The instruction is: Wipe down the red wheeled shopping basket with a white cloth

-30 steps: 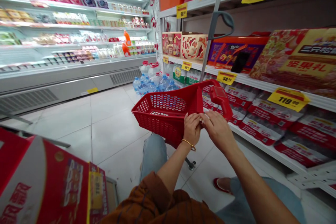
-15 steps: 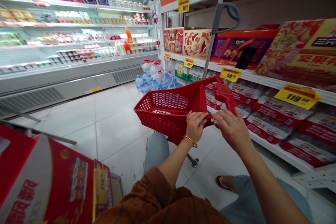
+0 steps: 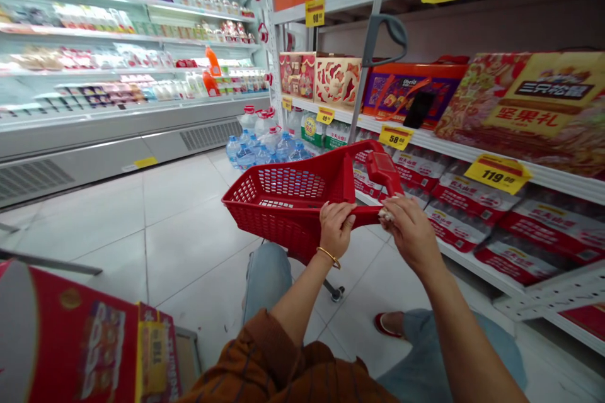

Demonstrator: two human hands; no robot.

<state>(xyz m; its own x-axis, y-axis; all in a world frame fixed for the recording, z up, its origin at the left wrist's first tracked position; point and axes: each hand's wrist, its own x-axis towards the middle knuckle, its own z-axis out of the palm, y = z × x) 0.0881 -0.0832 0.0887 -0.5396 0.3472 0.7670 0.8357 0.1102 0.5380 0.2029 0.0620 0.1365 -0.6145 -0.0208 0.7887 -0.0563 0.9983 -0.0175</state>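
On my head cam, my left hand was clamped around the edge of the red plastic shopping basket, which was right in front of me above the tile floor, beside the shelf. My right hand was up near the basket's handle, fingertips pinching something small and pale, couldn't tell what.

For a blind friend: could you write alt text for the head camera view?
A left hand with a gold bangle grips the rim of a red plastic mesh shopping basket while a right hand pinches something small and pale beside its red handle, in a supermarket aisle lined with boxed gift sets.
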